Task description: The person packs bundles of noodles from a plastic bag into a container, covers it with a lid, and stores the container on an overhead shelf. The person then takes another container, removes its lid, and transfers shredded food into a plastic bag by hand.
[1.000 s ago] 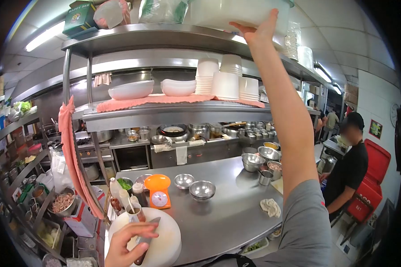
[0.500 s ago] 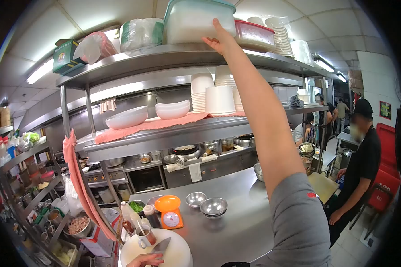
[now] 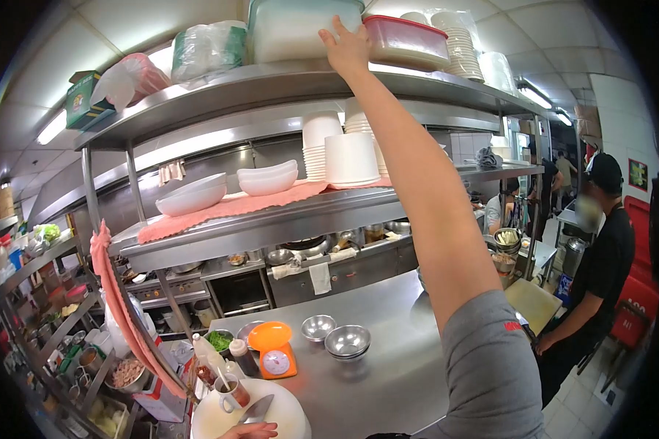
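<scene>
My right arm is stretched up to the top shelf. My right hand is open, fingers spread, in front of the right part of a large translucent plastic container; whether it touches the wall I cannot tell. Right beside it stands a red-lidded plastic container. Low in the view, my left hand is cut off by the frame edge, its visible fingers stretched out by a knife. That knife lies on a round white cutting board, near a mug with a utensil in it.
Orange scale, metal bowls and squeeze bottles stand on the steel counter. White bowls and stacked tubs sit on the middle shelf. At right stands a person in black.
My right hand has shifted slightly right along the container, its fingers spreading more. My left hand has slid right, beside the knife. The whole view has shifted a little; the container stays in place.
</scene>
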The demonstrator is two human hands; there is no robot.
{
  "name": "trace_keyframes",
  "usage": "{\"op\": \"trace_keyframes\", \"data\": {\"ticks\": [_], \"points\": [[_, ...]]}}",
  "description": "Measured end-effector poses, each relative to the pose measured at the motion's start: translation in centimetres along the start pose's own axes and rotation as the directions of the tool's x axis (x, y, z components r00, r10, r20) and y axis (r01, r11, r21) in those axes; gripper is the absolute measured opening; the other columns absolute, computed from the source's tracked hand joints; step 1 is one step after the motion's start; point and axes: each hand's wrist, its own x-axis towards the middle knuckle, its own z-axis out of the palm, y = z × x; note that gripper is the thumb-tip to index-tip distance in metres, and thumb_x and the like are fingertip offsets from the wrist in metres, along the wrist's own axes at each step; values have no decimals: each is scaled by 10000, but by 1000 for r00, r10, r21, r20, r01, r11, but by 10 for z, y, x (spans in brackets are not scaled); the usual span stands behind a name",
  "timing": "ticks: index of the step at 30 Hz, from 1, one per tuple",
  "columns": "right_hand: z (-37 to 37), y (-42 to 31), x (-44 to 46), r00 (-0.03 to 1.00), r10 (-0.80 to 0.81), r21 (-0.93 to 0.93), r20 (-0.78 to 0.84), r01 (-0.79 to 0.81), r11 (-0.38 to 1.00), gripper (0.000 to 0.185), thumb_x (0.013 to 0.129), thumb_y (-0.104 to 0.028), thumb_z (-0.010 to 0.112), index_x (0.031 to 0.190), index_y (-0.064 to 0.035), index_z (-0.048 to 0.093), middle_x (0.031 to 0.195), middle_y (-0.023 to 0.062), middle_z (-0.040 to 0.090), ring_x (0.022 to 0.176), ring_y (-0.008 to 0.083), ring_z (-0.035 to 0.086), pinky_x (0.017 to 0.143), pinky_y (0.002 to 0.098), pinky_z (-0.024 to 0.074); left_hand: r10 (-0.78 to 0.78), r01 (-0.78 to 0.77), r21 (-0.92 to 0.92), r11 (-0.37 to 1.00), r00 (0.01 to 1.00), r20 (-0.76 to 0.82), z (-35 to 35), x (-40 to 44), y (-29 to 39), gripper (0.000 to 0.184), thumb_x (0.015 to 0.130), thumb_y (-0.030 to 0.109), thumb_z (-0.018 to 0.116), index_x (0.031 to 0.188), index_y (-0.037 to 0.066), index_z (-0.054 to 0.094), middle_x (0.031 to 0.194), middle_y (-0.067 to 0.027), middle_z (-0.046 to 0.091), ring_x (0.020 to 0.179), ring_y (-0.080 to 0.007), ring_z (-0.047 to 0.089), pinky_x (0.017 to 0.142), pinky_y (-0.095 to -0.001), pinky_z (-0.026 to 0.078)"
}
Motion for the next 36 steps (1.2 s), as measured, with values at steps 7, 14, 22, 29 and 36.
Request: {"op": "trace_keyframes", "data": {"ticks": [7, 14, 22, 29, 36], "points": [[-49, 54, 37, 971, -128, -538, 201, 218, 814, 997, 761, -568, 721, 1547, -179, 247, 1503, 247, 368, 1392, 455, 316, 1080, 618, 339, -66, 65, -47, 997, 998, -14, 15, 31, -13, 285, 984, 69, 556, 1243, -47, 568, 1152, -163, 669, 1088, -248, 631, 985, -363, 466], [-73, 118, 88, 844, -207, -695, 496, 528, 489, 1475, 460, -283, 962, 1576, -324, -1, 1604, 180, 194, 1471, 404, 222, 1035, 747, 309, -45, 45, -67, 997, 999, -8, 29, 76, 6, 260, 985, 70, 553, 1218, -41, 576, 1136, -160, 675, 1081, -256, 637, 979, -372, 471], [-113, 106, 95, 789, -228, -394, 571, 507, 766, 1215, 578, -103, 846, 1575, -250, 167, 1501, 167, 368, 1383, 373, 379, 1094, 548, 397, 23, -21, -22, 1000, 997, 73, 48, 92, 8, 313, 989, 120, 574, 1264, -29, 561, 1152, -163, 683, 1067, -245, 653, 948, -356, 494], [-227, 51, 85, 790, -307, -415, 530, 558, 719, 1143, 570, -81, 848, 1521, -28, 216, 1400, 279, 375, 1335, 432, 369, 1116, 470, 388, 75, -75, -8, 997, 977, 198, 64, 95, -1, 322, 977, 83, 577, 1271, -46, 563, 1149, -154, 695, 1067, -229, 660, 946, -350, 501], [-353, -32, 38, 856, -274, -557, 438, 498, 665, 1060, 646, -119, 803, 1537, -126, 229, 1524, 186, 293, 1409, 424, 278, 1154, 541, 282, 73, -68, -27, 997, 906, 418, 56, 67, 1, 374, 947, 95, 599, 1296, -30, 555, 1261, -173, 638, 1121, -249, 641, 982, -372, 478]]}}
